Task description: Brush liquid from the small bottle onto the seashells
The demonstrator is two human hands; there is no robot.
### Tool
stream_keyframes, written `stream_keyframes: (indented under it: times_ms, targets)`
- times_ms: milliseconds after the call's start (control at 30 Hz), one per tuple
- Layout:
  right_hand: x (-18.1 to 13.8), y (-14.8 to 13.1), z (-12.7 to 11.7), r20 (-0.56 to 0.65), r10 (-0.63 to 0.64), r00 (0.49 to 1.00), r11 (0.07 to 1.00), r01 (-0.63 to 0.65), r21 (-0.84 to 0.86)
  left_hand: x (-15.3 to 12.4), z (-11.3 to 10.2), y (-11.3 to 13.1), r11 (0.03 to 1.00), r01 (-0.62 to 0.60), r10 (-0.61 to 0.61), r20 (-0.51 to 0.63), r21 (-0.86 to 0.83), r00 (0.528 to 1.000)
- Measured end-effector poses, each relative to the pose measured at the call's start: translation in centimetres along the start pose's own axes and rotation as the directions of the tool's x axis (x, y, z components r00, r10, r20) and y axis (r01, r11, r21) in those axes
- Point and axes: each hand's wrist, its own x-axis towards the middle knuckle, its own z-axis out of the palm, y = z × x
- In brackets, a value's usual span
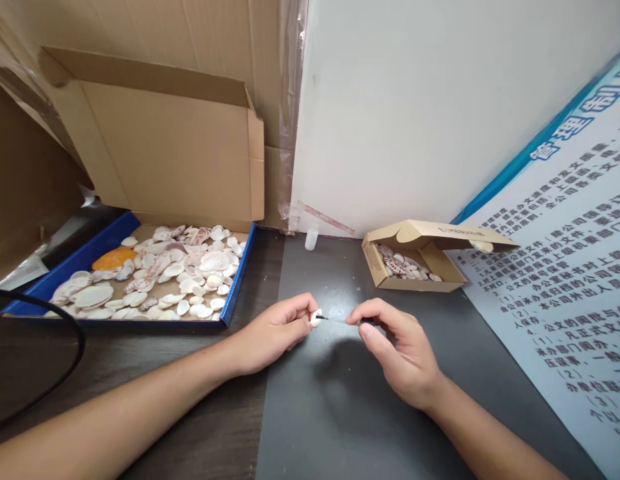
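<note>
Right of the white bottle (pixel 311 239), room runs to a carton (pixel 415 285); a blue box (pixel 240 277) blocks left, a panel (pixel 390 120) seemingly behind.

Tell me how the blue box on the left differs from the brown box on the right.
The blue box is clearly larger than the brown box. The blue box has blue walls; the brown box has plain brown ones. The blue box holds many shells, the brown box far fewer. Both are open.

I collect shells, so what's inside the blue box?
In the blue box there are lots of pale shells, some overlapping, and one orange shell. Whatever lies under the top ones is covered, so I can't see that.
</note>
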Motion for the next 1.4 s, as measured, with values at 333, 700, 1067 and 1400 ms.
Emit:
stream_keyframes:
  times_ms: [333,700,1067,1400]
  targets:
    - [-0.20,0.24,0.18,0.010,0.026,1.000,1.000,-0.026,-0.011,0.08,0.05,-0.22,1.000,-0.012,0.012,-0.002,-0.023,1.000]
    - [-0.12,0.09,0.14,-0.020,0.024,0.999,0.999,-0.025,-0.046,0.08,0.03,-0.17,0.999,-0.010,0.010,0.010,-0.034,1.000]
    - [-0.26,0.10,-0.05,0.025,0.011,1.000,1.000,-0.011,-0.019,0.07,0.14,0.36,0.999,-0.004,0.004,-0.008,-0.040,1.000]
    - [-0.10,0.16,0.20,-0.065,0.059,0.996,0.995,-0.064,-0.083,0.12,0.23,0.31,0.999,-0.004,0.004,-0.003,-0.053,1.000]
